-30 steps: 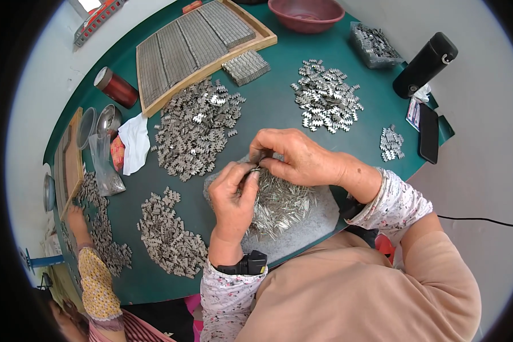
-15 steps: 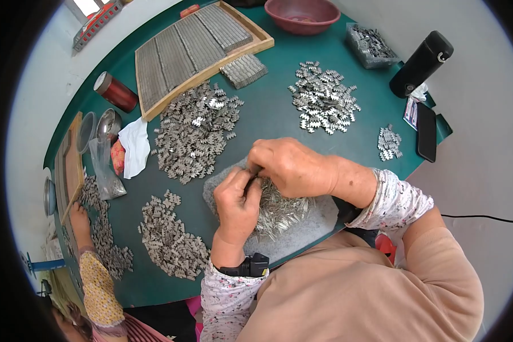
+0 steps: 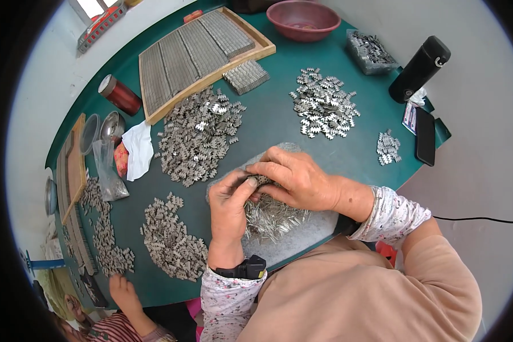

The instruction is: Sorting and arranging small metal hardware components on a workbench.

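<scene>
In the head view, the left hand (image 3: 228, 208) and right hand (image 3: 299, 179) meet, thumbs and fingers closed around a small grey metal piece (image 3: 261, 180). Under and just nearer the body than the hands, thin silvery metal pins (image 3: 276, 221) lie heaped on a grey mat (image 3: 313, 231). Left of the left hand sits a pile of toothed metal links (image 3: 174, 242); well right of the right hand, a black smartphone (image 3: 425, 137).
</scene>
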The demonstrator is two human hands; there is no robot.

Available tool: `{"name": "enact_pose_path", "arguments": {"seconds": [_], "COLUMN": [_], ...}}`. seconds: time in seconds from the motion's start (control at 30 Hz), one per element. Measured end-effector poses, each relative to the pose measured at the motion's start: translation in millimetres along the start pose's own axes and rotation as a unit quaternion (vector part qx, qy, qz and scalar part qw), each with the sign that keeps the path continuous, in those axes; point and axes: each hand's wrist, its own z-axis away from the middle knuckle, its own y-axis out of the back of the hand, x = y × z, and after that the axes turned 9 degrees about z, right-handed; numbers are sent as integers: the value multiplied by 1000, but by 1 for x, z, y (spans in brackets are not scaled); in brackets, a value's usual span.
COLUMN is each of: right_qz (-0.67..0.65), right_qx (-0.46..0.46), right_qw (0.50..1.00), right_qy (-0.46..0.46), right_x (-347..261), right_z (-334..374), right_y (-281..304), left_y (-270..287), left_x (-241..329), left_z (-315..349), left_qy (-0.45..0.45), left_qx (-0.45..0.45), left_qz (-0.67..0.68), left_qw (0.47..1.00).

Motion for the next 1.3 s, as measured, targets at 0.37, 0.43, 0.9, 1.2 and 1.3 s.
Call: {"name": "enact_pose_path", "arguments": {"seconds": [0.37,0.43,0.9,1.2,1.3], "right_qz": [-43,-40,15,-34,-132], "right_qx": [59,63,29,1,11], "right_qw": [996,997,999,999,989], "right_qy": [-45,-28,33,-34,-59], "right_x": [-2,-2,11,5,8], "right_z": [8,9,2,2,-2], "right_y": [-7,-4,6,6,9], "left_y": [4,3,-8,-16,-17], "left_x": [-1,-3,2,-9,-11], "left_z": [1,0,1,6,3], "left_qy": [39,55,72,-14,-62], "left_qx": [-20,-22,-7,20,27], "left_qz": [63,76,48,-32,-73], "left_qw": [997,995,996,999,995]}}
